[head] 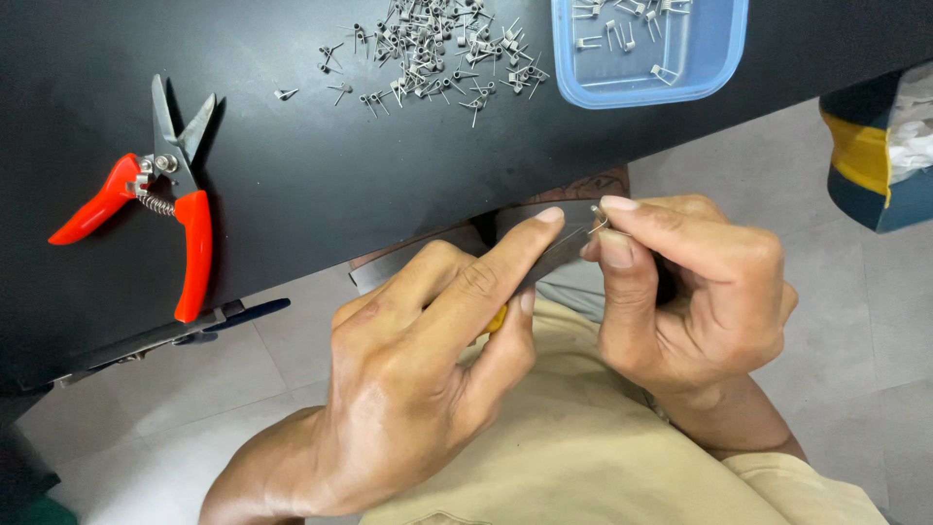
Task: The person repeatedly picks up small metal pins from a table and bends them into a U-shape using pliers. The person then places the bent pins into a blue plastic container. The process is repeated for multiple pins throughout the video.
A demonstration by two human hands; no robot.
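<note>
Below the front edge of the black table (pixel 321 185), my two hands meet over my lap. A small bent metal wire spring (pixel 599 226) is pinched between the thumb and forefinger of my right hand (pixel 695 292). My left hand (pixel 428 369) grips a tool with a yellow handle (pixel 497 319), mostly hidden in the fist, and its forefinger stretches along the dark metal part (pixel 564 248) toward the spring.
Red-handled cutters (pixel 160 209) lie open on the table's left. A heap of several small wire springs (pixel 437 49) sits at the far edge beside a blue plastic tray (pixel 649 49) holding a few more. A blue and yellow bag (pixel 875 156) stands on the grey floor at right.
</note>
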